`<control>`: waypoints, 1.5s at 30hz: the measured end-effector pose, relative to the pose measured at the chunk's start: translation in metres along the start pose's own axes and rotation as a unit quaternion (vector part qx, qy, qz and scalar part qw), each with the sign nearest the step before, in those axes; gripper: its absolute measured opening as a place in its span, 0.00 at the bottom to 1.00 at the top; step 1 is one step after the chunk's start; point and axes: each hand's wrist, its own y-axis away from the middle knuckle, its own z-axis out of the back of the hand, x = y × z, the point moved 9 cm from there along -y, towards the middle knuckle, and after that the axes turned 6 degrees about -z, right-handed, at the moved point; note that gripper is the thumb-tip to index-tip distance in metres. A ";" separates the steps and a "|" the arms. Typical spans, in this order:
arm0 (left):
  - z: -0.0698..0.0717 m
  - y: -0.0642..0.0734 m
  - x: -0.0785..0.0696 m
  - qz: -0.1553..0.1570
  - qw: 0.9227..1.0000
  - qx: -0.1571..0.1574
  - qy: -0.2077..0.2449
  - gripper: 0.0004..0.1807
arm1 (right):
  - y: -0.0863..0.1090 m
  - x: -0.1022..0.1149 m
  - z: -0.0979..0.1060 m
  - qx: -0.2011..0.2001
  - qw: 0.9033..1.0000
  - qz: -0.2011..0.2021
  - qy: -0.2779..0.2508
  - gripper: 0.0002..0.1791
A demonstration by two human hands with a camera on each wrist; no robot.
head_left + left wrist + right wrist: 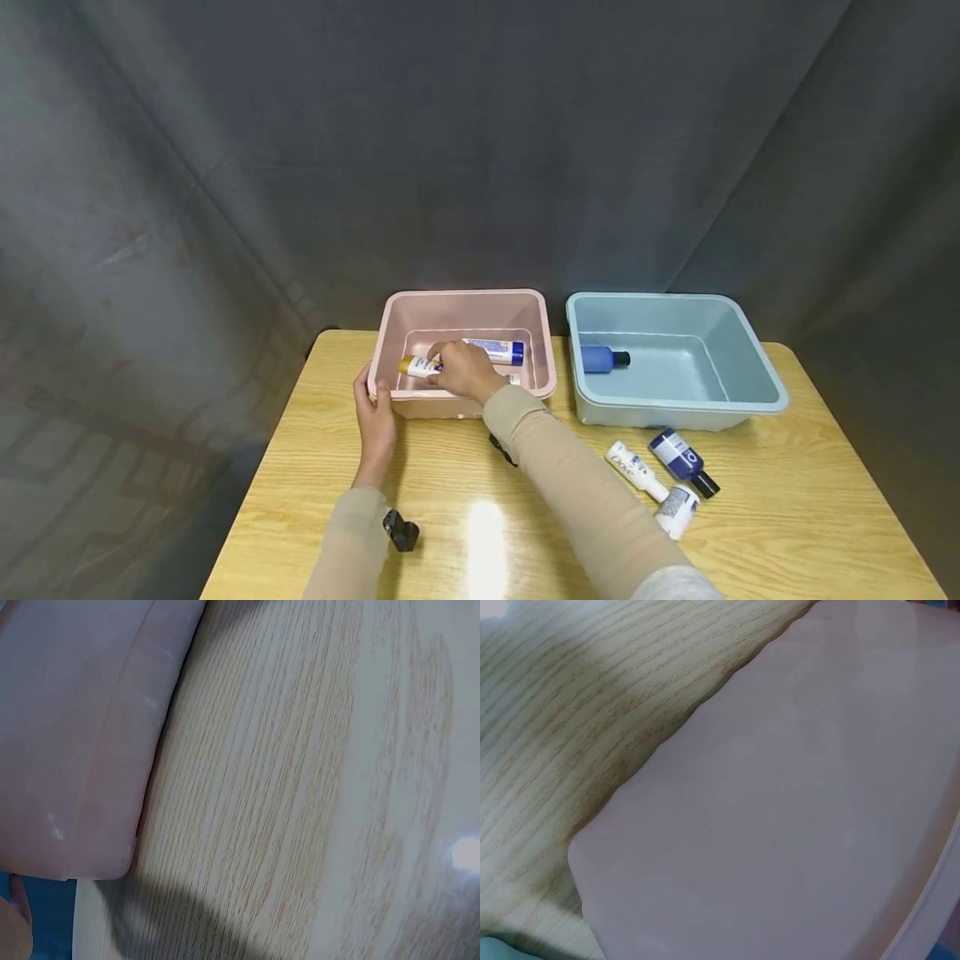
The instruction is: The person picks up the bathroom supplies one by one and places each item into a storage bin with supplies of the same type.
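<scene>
A pink plastic bin stands at the back of the table, left of centre. At its front left corner my left hand grips the rim, thumb over the front edge and fingers along the side. My right hand reaches inside and pinches a white bottle with a yellow cap, which lies low in the bin. Behind that hand lies a white tube with a blue cap, partly covered. A small pale item shows beside the right wrist. Both wrist views mostly show the bin's outer wall.
To the right stands a light blue bin with a blue black-capped bottle inside. In front of it lie a white Dove bottle, a dark blue bottle and a white container. A grey curtain hangs behind the table.
</scene>
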 end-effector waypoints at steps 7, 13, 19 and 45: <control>0.001 0.001 0.002 0.003 1.000 0.000 -0.006 0.24 | 0.000 -0.001 -0.003 -0.001 1.000 -0.004 -0.014 0.27; 0.001 0.001 0.004 0.006 1.000 0.000 -0.006 0.24 | -0.001 -0.005 -0.007 0.005 0.999 -0.011 -0.031 0.24; 0.001 0.001 0.004 0.004 1.000 0.000 -0.010 0.24 | 0.000 -0.007 -0.008 0.019 0.999 -0.015 -0.043 0.21; -0.008 -0.001 0.006 -0.003 1.000 0.010 0.002 0.23 | 0.017 -0.016 0.025 -0.083 0.995 -0.027 -0.051 0.16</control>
